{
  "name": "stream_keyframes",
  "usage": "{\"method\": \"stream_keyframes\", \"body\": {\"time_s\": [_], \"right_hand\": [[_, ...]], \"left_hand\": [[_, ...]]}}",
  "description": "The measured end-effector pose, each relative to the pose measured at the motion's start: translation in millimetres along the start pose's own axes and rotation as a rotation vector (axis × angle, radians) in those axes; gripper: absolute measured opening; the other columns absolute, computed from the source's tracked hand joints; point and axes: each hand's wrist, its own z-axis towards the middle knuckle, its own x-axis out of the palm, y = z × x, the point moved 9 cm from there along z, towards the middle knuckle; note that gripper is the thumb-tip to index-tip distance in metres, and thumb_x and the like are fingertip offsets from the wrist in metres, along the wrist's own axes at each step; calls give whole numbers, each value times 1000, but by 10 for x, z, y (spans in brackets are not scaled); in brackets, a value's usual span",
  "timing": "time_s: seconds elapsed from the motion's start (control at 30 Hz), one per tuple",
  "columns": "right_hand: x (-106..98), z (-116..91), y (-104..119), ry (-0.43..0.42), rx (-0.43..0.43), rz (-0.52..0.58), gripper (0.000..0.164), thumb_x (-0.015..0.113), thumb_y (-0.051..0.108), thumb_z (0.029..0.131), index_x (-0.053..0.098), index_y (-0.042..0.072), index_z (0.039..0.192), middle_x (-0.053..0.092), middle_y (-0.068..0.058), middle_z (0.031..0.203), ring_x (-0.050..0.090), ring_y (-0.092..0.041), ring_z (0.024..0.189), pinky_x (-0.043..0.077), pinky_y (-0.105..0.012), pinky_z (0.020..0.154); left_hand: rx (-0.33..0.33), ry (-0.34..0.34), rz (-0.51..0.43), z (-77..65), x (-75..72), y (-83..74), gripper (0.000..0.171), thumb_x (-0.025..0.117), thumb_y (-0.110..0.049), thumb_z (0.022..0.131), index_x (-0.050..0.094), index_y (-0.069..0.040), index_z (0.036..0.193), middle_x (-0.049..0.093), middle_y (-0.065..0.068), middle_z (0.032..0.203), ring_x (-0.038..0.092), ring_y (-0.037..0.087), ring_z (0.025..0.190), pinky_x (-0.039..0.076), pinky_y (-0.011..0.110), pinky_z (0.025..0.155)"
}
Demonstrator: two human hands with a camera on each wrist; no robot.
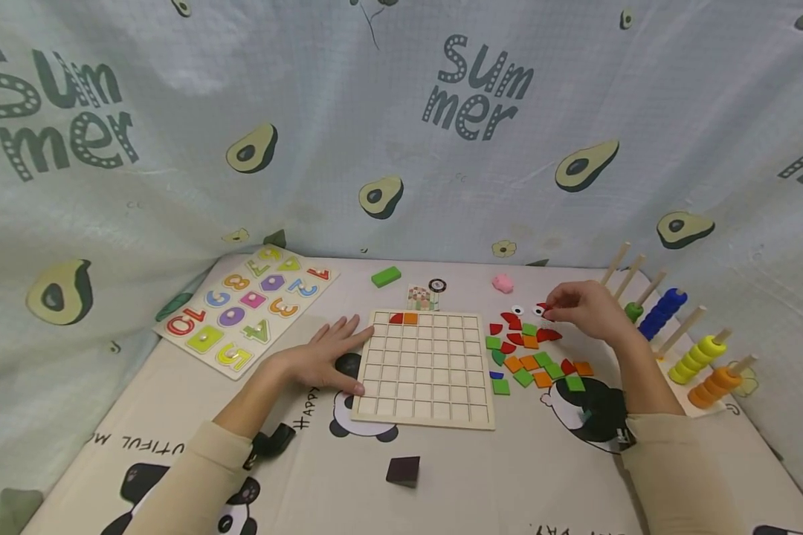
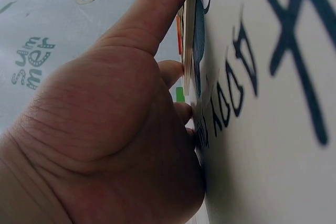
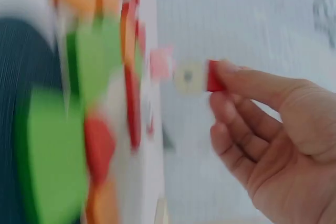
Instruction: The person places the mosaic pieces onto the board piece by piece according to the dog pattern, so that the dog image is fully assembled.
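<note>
A wooden grid board [image 1: 423, 368] lies at the middle of the table. In its top row sit a red curved piece [image 1: 396, 319] and an orange square [image 1: 410, 319], side by side. My left hand [image 1: 324, 360] rests at the board's left side with fingers spread, its thumb and index finger at the edge. To the right, my right hand [image 1: 582, 308] pinches a small red piece [image 3: 213, 76] between thumb and fingers, raised above the table in the right wrist view. Below that hand lie loose red, orange and green pieces [image 1: 500, 386], with two googly eyes [image 1: 517, 310] among them.
A number puzzle board [image 1: 207, 357] lies at the left. Bead pegs [image 1: 699, 360] stand at the right, close to my right forearm. Behind the grid are a green block [image 1: 386, 276], a round black-and-white disc [image 1: 437, 285] and a pink pig figure [image 1: 502, 283]. A dark block [image 1: 403, 470] sits in front.
</note>
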Motion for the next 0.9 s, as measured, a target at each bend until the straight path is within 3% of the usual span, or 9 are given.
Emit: {"method": "stream_keyframes", "body": {"time_s": [0.2,0.43,0.67,0.9], "right_hand": [[221,302,597,-48,-110,158,10,71,19,88,68,14,97,70,-4,92,64,-31,86,56,-28,75],[788,655,1248,81,-221,185,5,70,11,88,68,10,93,68,-3,88,64,-22,81,54,-34,73],[1315,839,1488,219,-265,100,4,72,7,85,69,8,89,69,0,80,62,-15,73,52,-30,67],[1497,864,1506,273,-261,2,7,74,10,84,70,5,88,69,-1,82,62,-12,74,51,-27,69]], "left_hand": [[3,3,5,8,6,-1,107,69,-66,74,12,-27,155,-5,9,161,-12,31,147,-7,53,116],[9,5,6,-11,-12,-34,105,70,-63,75,14,-24,155,-4,11,161,-10,33,147,-5,55,116],[11,5,5,-4,3,-18,106,69,-64,74,14,-26,155,-4,10,161,-10,32,147,-6,54,116],[3,4,4,-14,-8,-17,106,69,-65,74,13,-27,155,-5,9,161,-11,31,147,-6,53,116]]}}
